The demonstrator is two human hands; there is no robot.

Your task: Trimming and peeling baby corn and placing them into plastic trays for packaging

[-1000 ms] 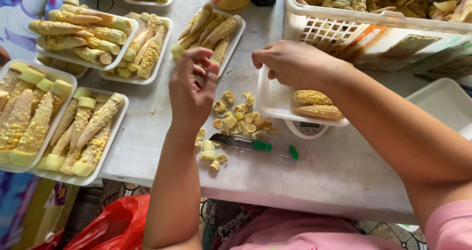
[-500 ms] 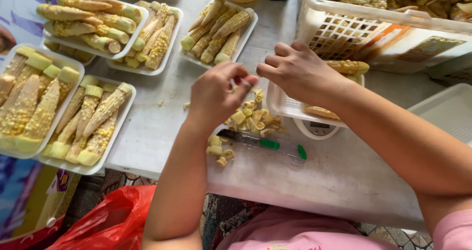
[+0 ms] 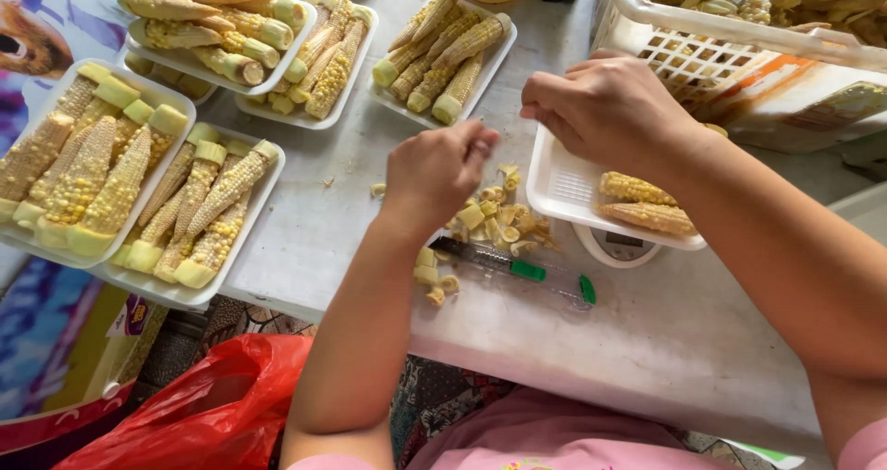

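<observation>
head view: left hand (image 3: 434,170), fingers curled, is hovering just above the cob offcuts (image 3: 494,220). right hand (image 3: 605,109), fingers pinched with nothing visible between them, is hovering over the white tray (image 3: 564,188), near the table's front edge.

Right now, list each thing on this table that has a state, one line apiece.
Left hand: fingers curled, over the corn offcuts.
Right hand: fingers pinched, above the tray.
White tray on the scale: two cobs inside, mostly bare.
Utility knife: lying flat, untouched.
Left-side trays: packed full of cobs.
White basket: filled with cobs.

Bright even daylight, soft faint shadows, sharp centre, wide-angle stretching at the edges
</observation>
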